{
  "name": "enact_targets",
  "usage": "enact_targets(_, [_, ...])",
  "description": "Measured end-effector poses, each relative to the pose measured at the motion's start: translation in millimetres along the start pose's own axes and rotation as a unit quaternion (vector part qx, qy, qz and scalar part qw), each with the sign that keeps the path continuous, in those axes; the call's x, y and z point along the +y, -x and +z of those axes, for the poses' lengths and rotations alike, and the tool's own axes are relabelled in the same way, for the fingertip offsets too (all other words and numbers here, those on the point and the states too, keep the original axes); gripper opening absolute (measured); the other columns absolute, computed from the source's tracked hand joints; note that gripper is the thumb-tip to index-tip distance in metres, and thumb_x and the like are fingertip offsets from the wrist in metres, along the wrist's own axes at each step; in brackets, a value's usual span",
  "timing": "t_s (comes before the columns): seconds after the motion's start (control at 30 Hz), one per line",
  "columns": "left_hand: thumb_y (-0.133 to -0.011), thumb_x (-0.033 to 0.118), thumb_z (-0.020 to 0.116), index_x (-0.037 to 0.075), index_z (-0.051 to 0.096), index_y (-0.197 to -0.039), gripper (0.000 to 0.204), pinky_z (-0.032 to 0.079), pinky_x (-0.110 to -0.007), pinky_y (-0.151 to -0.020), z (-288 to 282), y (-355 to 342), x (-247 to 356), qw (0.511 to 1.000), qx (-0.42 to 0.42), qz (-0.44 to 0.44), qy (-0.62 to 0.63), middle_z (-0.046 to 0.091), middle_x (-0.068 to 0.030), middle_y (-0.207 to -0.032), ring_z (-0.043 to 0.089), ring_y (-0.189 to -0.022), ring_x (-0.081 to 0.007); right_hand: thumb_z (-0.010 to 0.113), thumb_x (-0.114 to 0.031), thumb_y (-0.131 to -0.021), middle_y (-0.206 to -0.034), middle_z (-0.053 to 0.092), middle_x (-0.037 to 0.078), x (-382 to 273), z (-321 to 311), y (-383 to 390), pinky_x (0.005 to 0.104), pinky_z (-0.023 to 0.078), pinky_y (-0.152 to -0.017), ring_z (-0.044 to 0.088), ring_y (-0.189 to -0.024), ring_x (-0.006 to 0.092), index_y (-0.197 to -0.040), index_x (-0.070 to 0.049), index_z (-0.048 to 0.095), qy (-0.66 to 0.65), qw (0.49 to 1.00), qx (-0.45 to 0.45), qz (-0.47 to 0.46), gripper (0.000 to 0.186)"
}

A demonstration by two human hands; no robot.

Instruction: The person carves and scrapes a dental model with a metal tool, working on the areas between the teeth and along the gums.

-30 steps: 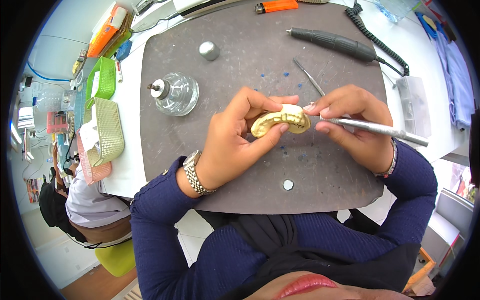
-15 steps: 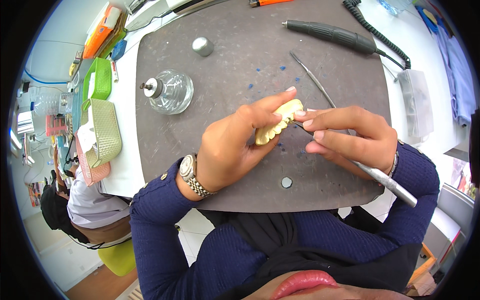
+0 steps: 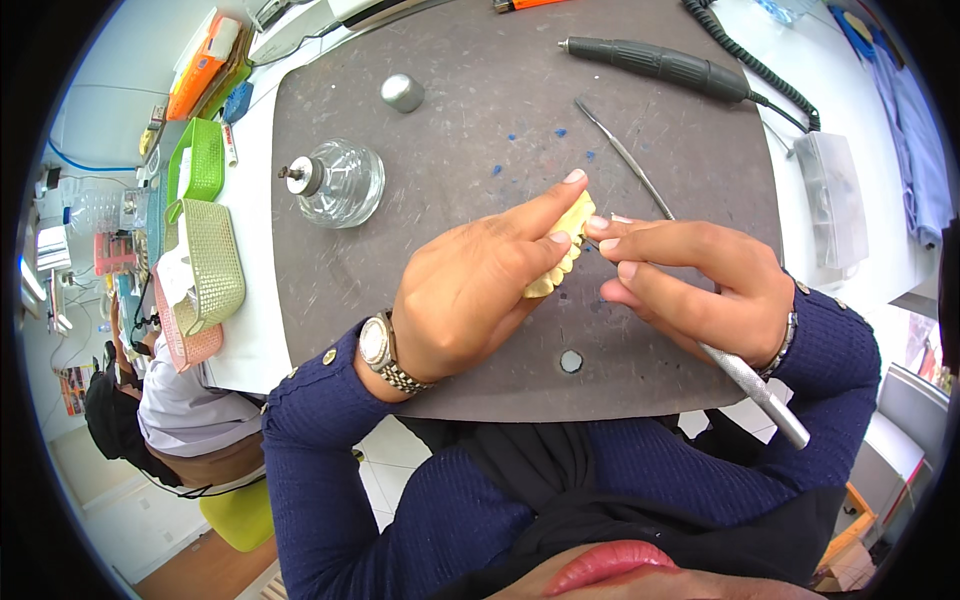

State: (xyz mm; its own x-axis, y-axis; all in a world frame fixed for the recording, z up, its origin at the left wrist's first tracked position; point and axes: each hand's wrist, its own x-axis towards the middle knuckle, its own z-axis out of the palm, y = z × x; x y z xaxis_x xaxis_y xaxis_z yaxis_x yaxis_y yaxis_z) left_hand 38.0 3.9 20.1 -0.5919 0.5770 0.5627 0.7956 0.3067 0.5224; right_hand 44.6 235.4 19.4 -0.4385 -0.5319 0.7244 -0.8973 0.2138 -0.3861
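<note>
My left hand (image 3: 465, 270) grips a yellow dental cast (image 3: 579, 212), thumb across it and the row of teeth toward the right. In my right hand (image 3: 705, 275) is a thin metal dental carver with a knurled handle (image 3: 750, 385), held like a pen. Its working end meets the teeth side of the cast, and the fingertips there partly hide the contact. My right fingertips are right beside the cast's edge. Beyond my right hand, a second metal instrument (image 3: 632, 165) lies on the dark mat (image 3: 470, 130). Small blue crumbs (image 3: 560, 132) are scattered near it.
A glass spirit burner (image 3: 345, 185) stands at the mat's left, its metal cap (image 3: 402, 92) apart from it. At the back right lies a black handpiece (image 3: 655, 65) with a coiled cord. Baskets (image 3: 212, 265) line the left; a clear box (image 3: 832, 200) sits right. Another person (image 3: 190, 405) sits far left.
My left hand has turned the cast slightly more upright. The carver's handle end has swung down and a little left as my right hand shifted slightly left.
</note>
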Motion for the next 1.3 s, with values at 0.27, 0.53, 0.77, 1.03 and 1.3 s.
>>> enact_targets(0.27, [-0.064,-0.005,0.078,0.002,0.057,-0.101,0.043,0.056,-0.031,-0.068,0.1,3.0,2.8,0.999,0.002,-0.041,0.01,0.059,-0.0216,-0.125,0.07,-0.088,-0.0294,0.076,-0.002,-0.07,-0.097,0.065,0.018,-2.0,-2.3,-1.2,0.0283,0.057,-0.06,0.068,-0.073,0.0248,-0.088,0.001,0.063,-0.032,0.999,0.012,0.038,0.022])
enact_targets(0.53, [-0.07,0.004,0.071,-0.003,0.061,-0.101,0.033,0.057,-0.031,-0.068,3.0,-0.6,-1.1,0.996,0.004,0.054,-0.076,0.062,-0.0246,-0.12,0.07,-0.09,-0.03,0.076,-0.004,-0.071,-0.092,0.065,0.015,-5.5,-2.4,-0.4,0.0277,0.055,-0.055,0.066,-0.067,0.0225,-0.086,0.0,0.062,-0.006,0.999,0.015,0.034,0.02])
enact_targets(0.77, [-0.07,0.002,0.068,-0.004,0.062,-0.097,0.028,0.058,-0.033,-0.072,-2.1,-3.3,3.3,0.99,-0.019,0.075,-0.115,0.062,-0.0282,-0.115,0.069,-0.096,-0.0329,0.077,0.0,-0.073,-0.095,0.066,0.017,-11.7,-12.8,-7.6,0.0332,0.058,-0.077,0.069,-0.089,0.0286,-0.093,0.002,0.061,-0.03,0.995,-0.046,0.087,0.026])
enact_targets(1.03, [-0.076,-0.005,0.074,0.006,0.051,-0.109,0.042,0.056,-0.033,-0.078,-5.6,-0.9,6.3,0.997,-0.067,-0.03,-0.031,0.056,-0.0298,-0.126,0.066,-0.104,-0.0337,0.078,-0.001,-0.073,-0.095,0.067,0.017,-8.2,-13.1,-5.7,0.0343,0.06,-0.078,0.07,-0.091,0.0291,-0.094,0.0,0.061,-0.039,0.992,-0.045,0.108,0.028])
enact_targets(1.3, [-0.057,-0.004,0.078,0.002,0.06,-0.1,0.047,0.056,-0.031,-0.068,-1.5,-0.8,3.6,0.999,0.002,0.009,-0.046,0.062,-0.0226,-0.121,0.07,-0.085,-0.0292,0.078,0.002,-0.073,-0.098,0.066,0.015,-6.0,-12.0,-4.9,0.0313,0.059,-0.077,0.07,-0.091,0.0273,-0.097,-0.001,0.061,-0.047,0.995,-0.026,0.088,0.03])
